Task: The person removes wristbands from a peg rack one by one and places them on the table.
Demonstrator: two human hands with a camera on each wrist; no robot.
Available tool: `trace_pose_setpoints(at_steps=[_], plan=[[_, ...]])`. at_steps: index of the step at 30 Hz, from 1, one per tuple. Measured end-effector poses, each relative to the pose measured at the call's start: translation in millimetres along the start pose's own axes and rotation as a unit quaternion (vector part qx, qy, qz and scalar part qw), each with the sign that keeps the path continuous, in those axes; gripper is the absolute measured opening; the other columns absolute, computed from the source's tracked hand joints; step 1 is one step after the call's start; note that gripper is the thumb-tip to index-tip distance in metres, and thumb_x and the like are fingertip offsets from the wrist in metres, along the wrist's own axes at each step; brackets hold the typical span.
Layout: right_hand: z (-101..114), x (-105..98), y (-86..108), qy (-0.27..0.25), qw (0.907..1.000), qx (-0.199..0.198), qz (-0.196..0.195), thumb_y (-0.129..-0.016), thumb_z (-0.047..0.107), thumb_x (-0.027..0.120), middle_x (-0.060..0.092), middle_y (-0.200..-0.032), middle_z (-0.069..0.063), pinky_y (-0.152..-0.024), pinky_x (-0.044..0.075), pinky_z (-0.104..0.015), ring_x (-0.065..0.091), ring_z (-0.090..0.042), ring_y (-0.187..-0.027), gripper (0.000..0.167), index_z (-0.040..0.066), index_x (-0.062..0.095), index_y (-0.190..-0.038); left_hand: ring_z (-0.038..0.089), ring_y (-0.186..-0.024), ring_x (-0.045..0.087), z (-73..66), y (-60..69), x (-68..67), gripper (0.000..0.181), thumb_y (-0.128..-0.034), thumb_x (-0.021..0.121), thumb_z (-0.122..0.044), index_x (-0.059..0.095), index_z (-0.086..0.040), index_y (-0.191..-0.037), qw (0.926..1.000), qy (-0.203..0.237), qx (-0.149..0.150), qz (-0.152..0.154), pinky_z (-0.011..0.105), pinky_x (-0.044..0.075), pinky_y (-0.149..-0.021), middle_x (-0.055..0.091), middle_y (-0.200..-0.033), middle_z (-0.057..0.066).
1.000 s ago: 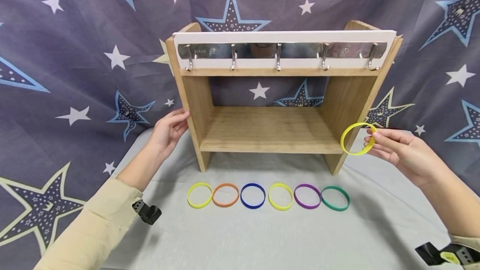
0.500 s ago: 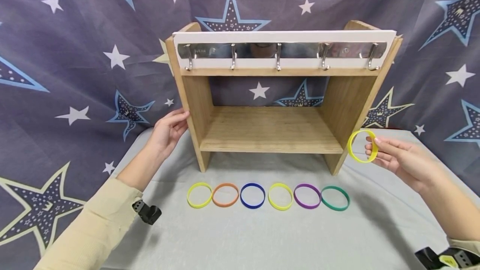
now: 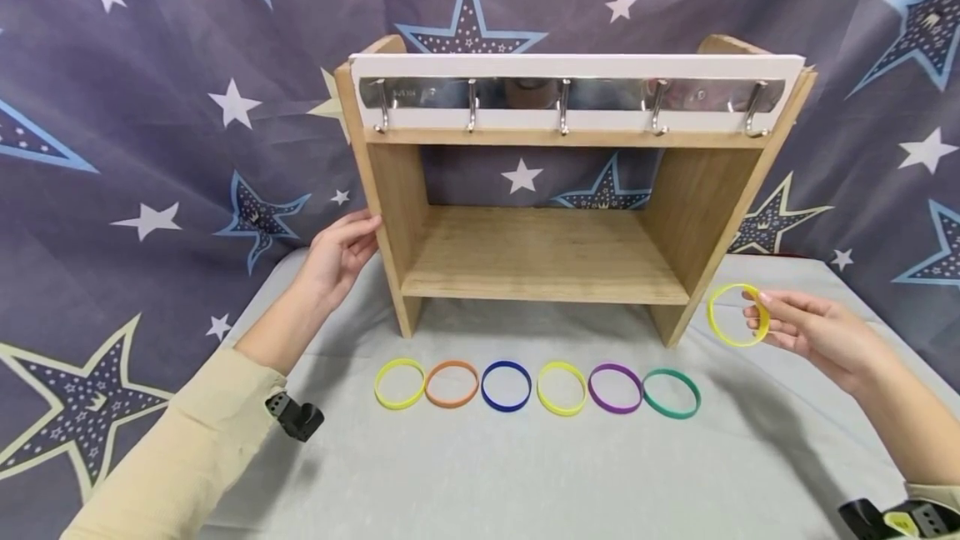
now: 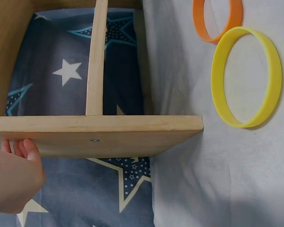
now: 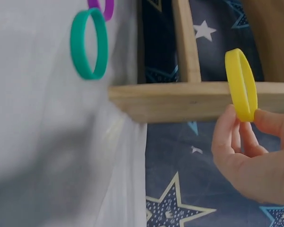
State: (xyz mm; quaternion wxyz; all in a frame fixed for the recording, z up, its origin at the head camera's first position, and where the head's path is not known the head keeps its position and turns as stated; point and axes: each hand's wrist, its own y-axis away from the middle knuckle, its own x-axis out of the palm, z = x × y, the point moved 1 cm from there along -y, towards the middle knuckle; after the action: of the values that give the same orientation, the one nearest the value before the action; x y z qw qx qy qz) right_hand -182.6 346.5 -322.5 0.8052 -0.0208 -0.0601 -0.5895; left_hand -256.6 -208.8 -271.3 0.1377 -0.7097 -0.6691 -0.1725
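Observation:
My right hand point(image 3: 828, 336) pinches a yellow silicone wristband point(image 5: 235, 80) between thumb and fingers. It holds the band in the air, just right of the wooden shelf point(image 3: 543, 257). My left hand point(image 3: 337, 261) rests its fingertips against the outer face of the shelf's left side panel point(image 4: 94, 142). Across the shelf's top front runs a white board with a metal hook rail point(image 3: 517, 95), whose several hooks hang bare. In front of the shelf lies a row of wristbands: yellow point(image 3: 378, 394), orange point(image 3: 452, 405), blue point(image 3: 506, 408), another yellow point(image 3: 562, 412), purple point(image 3: 617, 410) and green point(image 3: 672, 415).
A grey-white cloth point(image 3: 510, 482) covers the table. Behind the shelf hangs a dark curtain point(image 3: 172, 32) printed with stars. The shelf's side panels reach forward at both ends, and a board point(image 3: 600, 277) spans between them low down.
My right hand has lowered and drifted slightly right with the yellow wristband, away from the shelf's right panel. The left hand keeps its place on the shelf. The head view has shifted slightly.

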Motion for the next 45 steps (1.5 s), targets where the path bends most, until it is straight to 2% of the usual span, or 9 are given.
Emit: trace_pose_setpoints(at_steps=[6,10,14,17,21,27,37,41,45], plan=[[-8.6,-11.5,2.4,0.107,0.9941,0.016,-0.006,-0.103,0.006,0.041,0.074,-0.093,0.01,-0.073,0.055,-0.015,0.068,-0.002,-0.085,0.037,0.027,0.071,-0.1,0.003,-0.089,0.063,-1.3,0.2,2.3,0.021,-0.0965,0.052,-0.007,0.046,-0.007,-0.117,1.0,-0.002,0.001,0.0,0.015,0.046,-0.089,0.065,-0.091,-0.005],[-12.2,-14.4,3.8,0.213,0.9743,0.061,-0.039,-0.102,0.014,0.047,0.072,-0.088,0.015,-0.072,0.054,-0.015,0.065,0.002,-0.082,0.031,0.035,0.069,-0.098,0.002,-0.091,0.062,-1.5,0.7,2.4,0.022,-0.0968,0.052,-0.007,0.046,-0.008,-0.118,1.0,-0.005,-0.003,-0.002,0.016,0.043,-0.094,0.064,-0.093,-0.005],[-19.3,-16.7,4.7,0.265,0.9603,0.086,-0.018,-0.102,0.016,0.048,0.07,-0.086,0.015,-0.071,0.054,-0.015,0.063,0.002,-0.08,0.03,0.038,0.067,-0.098,0.002,-0.092,0.061,-1.0,1.2,1.9,0.022,-0.0969,0.052,-0.007,0.045,-0.008,-0.118,0.9999,-0.004,-0.008,-0.005,0.018,0.039,-0.102,0.063,-0.095,-0.005],[-26.0,-18.8,4.9,0.27,0.9576,0.1,0.015,-0.102,0.014,0.047,0.07,-0.085,0.013,-0.069,0.055,-0.017,0.062,0.001,-0.076,0.028,0.035,0.066,-0.098,0.002,-0.093,0.061,-1.1,1.4,2.1,0.029,-0.097,0.052,-0.008,0.043,-0.006,-0.125,0.9999,-0.006,-0.01,-0.006,0.02,0.037,-0.106,0.063,-0.095,-0.006],[-36.4,-19.5,5.2,0.296,0.9468,0.122,0.03,-0.101,0.017,0.05,0.068,-0.083,0.011,-0.066,0.055,-0.019,0.06,0.0,-0.071,0.016,0.016,0.066,-0.104,0.001,-0.093,0.061,-1.2,1.8,2.1,0.041,-0.0972,0.051,-0.008,0.036,-0.003,-0.135,0.9998,-0.013,-0.012,-0.005,0.02,0.036,-0.108,0.063,-0.095,-0.007],[-48.3,-16.0,5.8,0.331,0.9296,0.157,0.038,-0.1,0.022,0.053,0.064,-0.08,0.01,-0.065,0.054,-0.021,0.058,-0.002,-0.069,0.04,-0.016,0.053,-0.115,0.002,-0.09,0.062,-1.1,2.0,2.0,0.026,-0.097,0.05,-0.006,0.044,-0.006,-0.122,1.0,-0.003,-0.009,-0.002,0.016,0.044,-0.093,0.064,-0.092,-0.006],[-54.5,-12.7,5.1,0.381,0.8994,0.213,-0.015,-0.097,0.03,0.058,0.061,-0.081,0.005,-0.065,0.056,-0.022,0.057,-0.004,-0.07,0.053,-0.015,0.051,-0.123,0.002,-0.09,0.06,-1.0,1.0,2.3,0.021,-0.0973,0.049,-0.006,0.045,-0.007,-0.117,0.9999,-0.005,-0.013,-0.001,0.017,0.042,-0.099,0.063,-0.092,-0.006],[-50.4,-13.2,3.9,0.381,0.8982,0.219,-0.025,-0.097,0.031,0.059,0.066,-0.084,0.006,-0.068,0.058,-0.023,0.06,-0.002,-0.073,0.057,-0.017,0.048,-0.126,0.002,-0.089,0.061,-0.9,0.4,1.5,0.02,-0.0973,0.049,-0.006,0.045,-0.007,-0.117,0.9999,-0.005,-0.009,0.001,0.017,0.042,-0.098,0.064,-0.091,-0.006],[-45.0,-13.6,4.1,0.374,0.9035,0.209,-0.02,-0.097,0.03,0.057,0.072,-0.093,0.0,-0.072,0.059,-0.024,0.065,-0.002,-0.077,0.059,-0.021,0.046,-0.126,0.002,-0.09,0.061,-1.9,1.0,1.3,0.021,-0.0976,0.048,-0.006,0.044,-0.007,-0.119,0.9999,-0.013,-0.01,-0.001,0.021,0.036,-0.107,0.063,-0.092,-0.006]])
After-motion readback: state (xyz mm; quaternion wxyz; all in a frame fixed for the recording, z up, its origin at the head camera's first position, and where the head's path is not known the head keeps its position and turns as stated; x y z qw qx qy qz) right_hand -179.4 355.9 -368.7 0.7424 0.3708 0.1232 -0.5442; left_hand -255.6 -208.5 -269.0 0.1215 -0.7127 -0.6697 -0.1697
